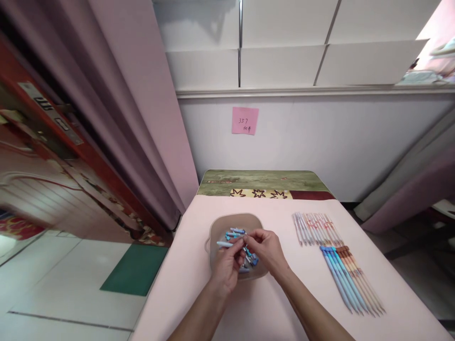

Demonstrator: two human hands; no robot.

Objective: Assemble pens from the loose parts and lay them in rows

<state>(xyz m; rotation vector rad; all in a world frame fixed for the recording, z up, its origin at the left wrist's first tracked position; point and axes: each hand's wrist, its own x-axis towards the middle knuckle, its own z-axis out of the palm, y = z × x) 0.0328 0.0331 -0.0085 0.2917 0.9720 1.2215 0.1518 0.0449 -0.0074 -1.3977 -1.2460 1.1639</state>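
Light-blue pen piece (224, 244): over the tub, between your hands, lying sideways, outer end pointing left.
Left hand (227, 267): clamped on the piece, thumb and fingers together near its inner end.
Right hand (267, 248): fingertips pinched together, right up against your left fingertips; can't tell if they grip the piece's end or some small part, too tiny to read.
Piece status: looks mid-work, I'd judge not finished, since both hands are on it.
Tub (227, 219): beige, on the table, below your hands.
Loose parts (253, 260): blue and pale bits jumbled inside the tub, apparently left to do; your hands cover some, no count possible.
Pale pens (314, 229): laid side by side right of the tub, reddish markings on some; look done.
Blue pens (340, 279): lined up nearer you, slanted; look whole.
Brown-topped pens (359, 282): beside the blue ones, same slant; look whole too.
Overall: a good share lined up, tub not used up.
Table (177, 289): pink cover, green patterned far end bare.
Pink note (245, 121): on the wall beyond, handwritten.
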